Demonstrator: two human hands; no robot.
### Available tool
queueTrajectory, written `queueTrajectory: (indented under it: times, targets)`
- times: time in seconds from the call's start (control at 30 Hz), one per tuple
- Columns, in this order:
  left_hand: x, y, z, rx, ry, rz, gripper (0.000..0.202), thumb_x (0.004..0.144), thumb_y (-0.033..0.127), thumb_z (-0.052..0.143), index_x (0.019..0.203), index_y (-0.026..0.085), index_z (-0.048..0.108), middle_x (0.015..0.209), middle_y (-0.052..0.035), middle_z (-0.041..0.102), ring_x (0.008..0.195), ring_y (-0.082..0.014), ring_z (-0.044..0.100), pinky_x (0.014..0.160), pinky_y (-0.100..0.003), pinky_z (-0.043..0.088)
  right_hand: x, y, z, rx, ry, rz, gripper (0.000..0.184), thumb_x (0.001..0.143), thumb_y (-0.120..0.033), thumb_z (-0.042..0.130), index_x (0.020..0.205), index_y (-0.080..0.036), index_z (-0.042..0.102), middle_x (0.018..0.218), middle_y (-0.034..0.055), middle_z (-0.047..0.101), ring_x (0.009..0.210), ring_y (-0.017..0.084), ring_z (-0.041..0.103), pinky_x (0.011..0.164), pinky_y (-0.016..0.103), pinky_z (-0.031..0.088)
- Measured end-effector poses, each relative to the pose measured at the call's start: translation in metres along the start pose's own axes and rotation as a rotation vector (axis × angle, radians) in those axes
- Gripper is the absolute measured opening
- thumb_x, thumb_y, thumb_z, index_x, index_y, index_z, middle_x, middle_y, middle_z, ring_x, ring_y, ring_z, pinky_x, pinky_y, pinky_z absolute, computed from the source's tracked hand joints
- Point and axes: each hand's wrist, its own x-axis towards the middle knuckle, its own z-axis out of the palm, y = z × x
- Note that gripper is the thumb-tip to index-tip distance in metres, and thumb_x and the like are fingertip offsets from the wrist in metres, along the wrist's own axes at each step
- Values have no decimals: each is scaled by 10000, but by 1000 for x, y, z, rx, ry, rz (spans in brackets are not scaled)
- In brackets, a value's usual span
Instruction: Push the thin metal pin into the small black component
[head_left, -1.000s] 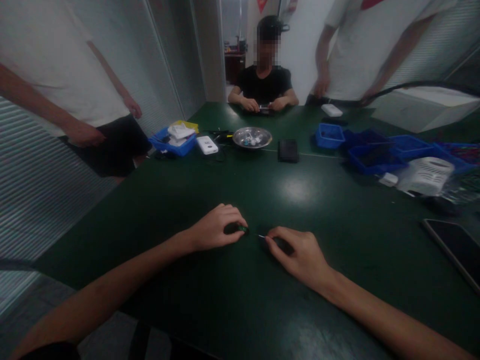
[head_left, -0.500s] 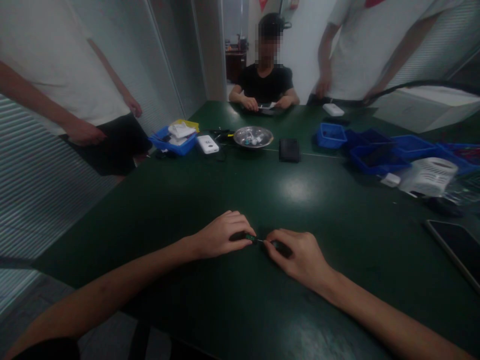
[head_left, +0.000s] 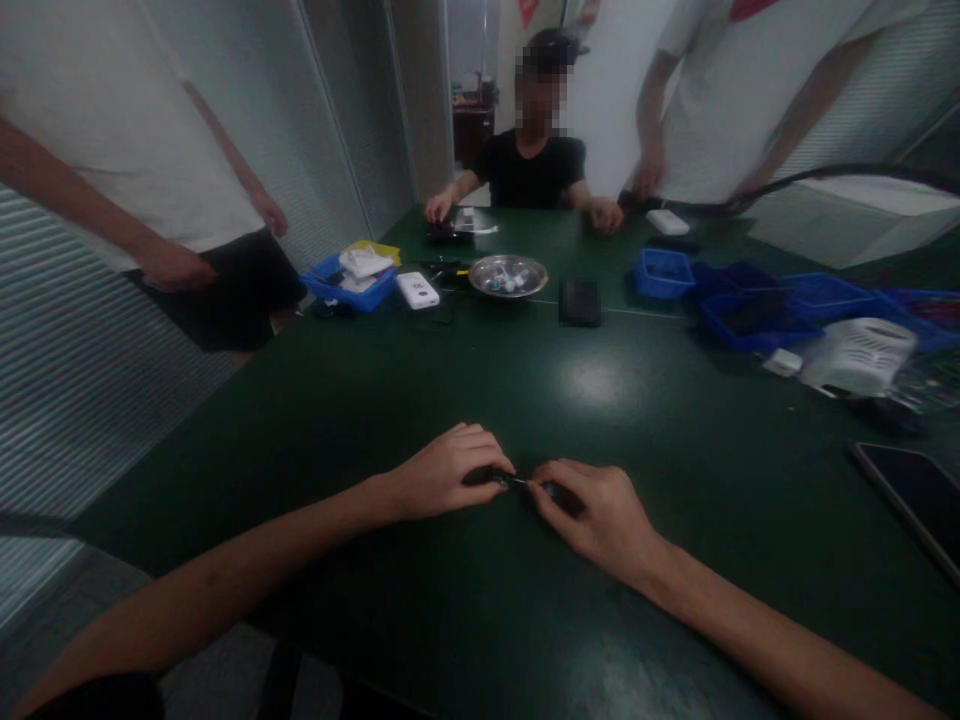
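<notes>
In the middle of the near table my left hand [head_left: 454, 472] is closed, thumb and fingers pinching a small dark slim piece [head_left: 491, 476]. A thin, shiny shaft [head_left: 520, 482] runs from that piece towards my right hand [head_left: 604, 510]. The right thumb and forefinger are pressed together at the shaft's far end. A dark patch shows under the right palm; whether it is an object or shadow I cannot make out. Both hands rest low over the green tabletop [head_left: 420, 390], a small gap apart.
Beyond my hands stand a metal dish [head_left: 508, 276] of small white parts, a black square item [head_left: 580, 302], a white power bank [head_left: 418, 290] and blue trays [head_left: 664, 272]. A phone [head_left: 911, 500] lies right. One person [head_left: 532, 165] sits opposite; two others stand at the sides.
My hands keep almost the same place and grip. The seated person's hands have moved apart, one now at a dark item to the left, the other on the table to the right.
</notes>
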Motion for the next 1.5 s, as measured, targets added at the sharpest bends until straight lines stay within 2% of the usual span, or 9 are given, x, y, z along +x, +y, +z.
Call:
queueTrajectory:
  times: [0.1,0.3,0.5,0.7,1.0,1.17,1.3,1.5]
  targets:
    - [0,0,0,7,2,10,217,991,259,618,1192,195,669,1111,-78,678,1041,-222,579,947,-365,389,1,0,1,-6,-4,-6,191,1010,-314,547,940,-219,696,787,12,683,626,137,622,577,240,408]
    - [-1,-1,-1,26,-20,27,207,983,249,628,1179,195,668,1126,-82,677,1054,-228,574,943,-361,393,2,-3,1,73,-47,-142,187,1042,-301,530,1021,-208,691,820,13,676,626,121,601,592,239,406]
    - [-1,0,0,31,-9,21,211,991,256,623,1188,196,669,1131,-86,675,1054,-228,576,942,-364,393,1,-2,1,63,-42,-129,188,1044,-296,531,1016,-202,692,816,15,671,625,121,595,586,246,398]
    - [-1,-1,0,28,-10,10,230,1001,304,619,1199,198,670,1127,-88,673,1069,-234,578,953,-369,388,0,-4,0,61,-73,-203,185,1042,-286,535,1025,-200,698,827,20,680,657,126,620,599,246,408]
    - [0,1,-2,31,-18,17,237,971,226,628,1203,197,665,1123,-86,661,1052,-229,573,943,-367,392,1,-1,0,33,23,-59,195,1030,-298,538,986,-203,704,809,26,689,660,143,636,604,241,429]
    - [1,3,-1,44,1,21,263,945,266,662,1200,199,664,1116,-89,657,1039,-236,572,940,-375,394,1,1,3,-41,-11,-127,197,1047,-295,523,1019,-202,695,814,18,680,610,126,604,573,243,386]
    - [0,3,-1,32,-5,16,272,933,252,674,1200,203,659,1111,-81,660,1038,-232,572,933,-370,395,0,1,3,7,-33,-211,181,1056,-292,529,1049,-204,687,836,13,681,656,119,621,600,234,397]
    - [-1,6,-3,30,-10,12,360,912,240,666,1269,211,633,1164,-88,653,1066,-241,571,952,-378,404,-1,-1,-1,30,-4,-191,191,1055,-286,526,1043,-198,694,829,14,679,631,114,605,581,238,403]
